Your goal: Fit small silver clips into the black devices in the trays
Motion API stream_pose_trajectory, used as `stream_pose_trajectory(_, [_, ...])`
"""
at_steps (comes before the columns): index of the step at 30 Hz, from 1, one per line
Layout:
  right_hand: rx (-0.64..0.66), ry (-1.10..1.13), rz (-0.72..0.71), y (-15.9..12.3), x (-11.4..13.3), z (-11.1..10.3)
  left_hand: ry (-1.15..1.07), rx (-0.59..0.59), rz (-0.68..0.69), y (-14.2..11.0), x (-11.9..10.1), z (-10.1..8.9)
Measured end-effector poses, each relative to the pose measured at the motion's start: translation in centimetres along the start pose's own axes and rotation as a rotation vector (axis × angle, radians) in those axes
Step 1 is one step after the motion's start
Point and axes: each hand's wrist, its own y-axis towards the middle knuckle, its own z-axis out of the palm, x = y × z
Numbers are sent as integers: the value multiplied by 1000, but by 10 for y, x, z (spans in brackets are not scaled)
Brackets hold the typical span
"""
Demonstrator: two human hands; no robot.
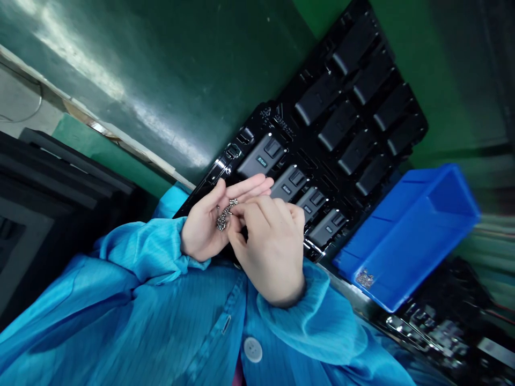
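My left hand lies palm up, cupped, with its fingers stretched toward the case. It holds a small heap of shiny metal screws in the palm. Over that palm, my right hand has thumb and fingertips pinched together at the heap, on what looks like one screw; the fingertips partly hide it. Just beyond both hands lies a black plastic case. Along its near side sit several grey latch pieces marked "Riton", with small bright screw heads at their corners. Several black raised blocks fill its far part.
A blue plastic bin stands tilted at the right, with a small pile of screws inside. Dark and metal parts lie below it. Black cases are stacked at the left. The green worktop stretches behind.
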Motion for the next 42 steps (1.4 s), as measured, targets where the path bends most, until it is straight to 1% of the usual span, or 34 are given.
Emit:
stream_pose_trajectory(2, [-28, 55, 7, 0, -4, -3, -5, -12, -2, 0, -5, -1])
stream_pose_trajectory(4, [-57, 91, 15, 0, -10, -4, -3, -31, 26, 0, -13, -2])
stream_pose_trajectory(7, [-75, 80, 7, 1, -21, -2, 45, -76, 143, -1, -31, -6])
stream_pose_trajectory(9, [-33, 34, -21, 3, -26, 3, 102, -120, 245, -2, -45, -10])
stream_pose_trajectory(11, [40, -32, -66, 7, -27, 8, 152, -160, 328, -2, -56, -15])
stream_pose_trajectory(14, [143, -136, -132, 14, -22, 14, 186, -186, 387, -2, -65, -23])
stream_pose_trajectory(17, [197, -220, -181, 21, -16, 16, 154, -176, 386, 1, -63, -29])
stream_pose_trajectory(22, [262, -309, -242, 31, -11, 15, 12, -150, 350, 5, -58, -35])
stream_pose_trajectory(26, [312, -333, -281, 39, -8, 14, -56, -129, 332, 6, -58, -37])
stream_pose_trajectory(31, [381, -361, -345, 49, -3, 10, -81, -116, 328, 5, -58, -36])
stream_pose_trajectory(35, [400, -380, -387, 54, -1, 9, -113, -118, 316, 5, -58, -35])
stream_pose_trajectory(42, [466, -381, -398, 62, -1, 11, -142, -118, 299, 6, -58, -37])
